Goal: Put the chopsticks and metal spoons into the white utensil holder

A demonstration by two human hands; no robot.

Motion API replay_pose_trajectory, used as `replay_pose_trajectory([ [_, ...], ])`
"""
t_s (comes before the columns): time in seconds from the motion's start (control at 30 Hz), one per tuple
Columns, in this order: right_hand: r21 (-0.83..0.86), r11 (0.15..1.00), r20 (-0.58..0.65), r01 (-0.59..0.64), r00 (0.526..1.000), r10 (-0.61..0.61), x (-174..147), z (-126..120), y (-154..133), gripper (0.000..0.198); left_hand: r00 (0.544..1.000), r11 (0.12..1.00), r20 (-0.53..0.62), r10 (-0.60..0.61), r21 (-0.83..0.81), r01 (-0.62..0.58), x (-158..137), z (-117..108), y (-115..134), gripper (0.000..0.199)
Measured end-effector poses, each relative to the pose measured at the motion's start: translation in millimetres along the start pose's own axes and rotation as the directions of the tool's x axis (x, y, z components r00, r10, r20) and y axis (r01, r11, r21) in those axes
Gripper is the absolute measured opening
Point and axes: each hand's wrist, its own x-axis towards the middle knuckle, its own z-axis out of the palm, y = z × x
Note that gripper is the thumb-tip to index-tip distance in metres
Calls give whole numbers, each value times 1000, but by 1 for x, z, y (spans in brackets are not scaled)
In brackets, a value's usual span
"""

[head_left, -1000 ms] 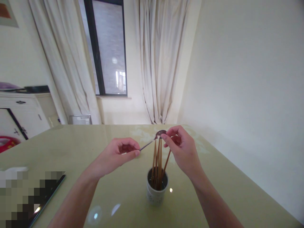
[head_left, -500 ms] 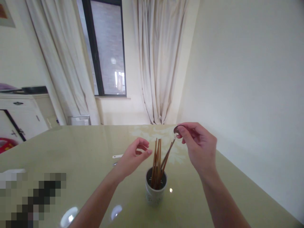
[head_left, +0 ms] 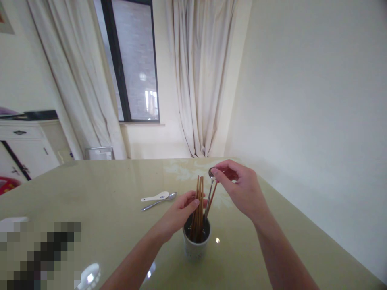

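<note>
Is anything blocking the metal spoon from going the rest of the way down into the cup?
Nothing solid covers the opening. The right hand pinches the metal spoon by its bowl, handle already inside the cup. Wooden chopsticks crowd the cup's left side, where the left hand touches them. The spoon stands beside them.
</note>
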Motion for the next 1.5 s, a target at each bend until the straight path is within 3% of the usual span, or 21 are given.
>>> replay_pose_trajectory([
  [0.37, -90, 996, -75, 26, 997, -33, -1, -9, -3, 20, 1000, 1000, 28, -6, -6, 6, -1, 9, 0, 52],
  [0.63, -301, 922, -58, 244, 960, -273, -6, -8, -10, 11, 1000, 998, -1, 8, 57, -8, 0, 8, -3, 51],
  [0.77, -336, 898, -36, 283, 949, -313, -8, -6, -11, 12, 999, 994, -3, 38, 98, -38, 0, 6, -1, 48],
  [0.9, -384, 869, -18, 313, 938, -346, -9, -6, -10, 11, 1000, 1000, 7, 0, 22, 0, -3, 5, 4, 51],
  [1.03, -396, 852, -20, 343, 924, -381, -10, -5, -9, 9, 998, 997, -3, 57, 60, -56, -2, 3, 2, 45],
  [1.23, -370, 853, -15, 368, 916, -401, -9, -3, -9, 9, 998, 987, -44, 45, 154, -37, 1, -1, -4, 42],
  [1.5, -348, 851, -41, 394, 900, -433, -9, 2, -8, 9, 997, 997, 19, 76, 24, -77, 0, 5, -4, 41],
])
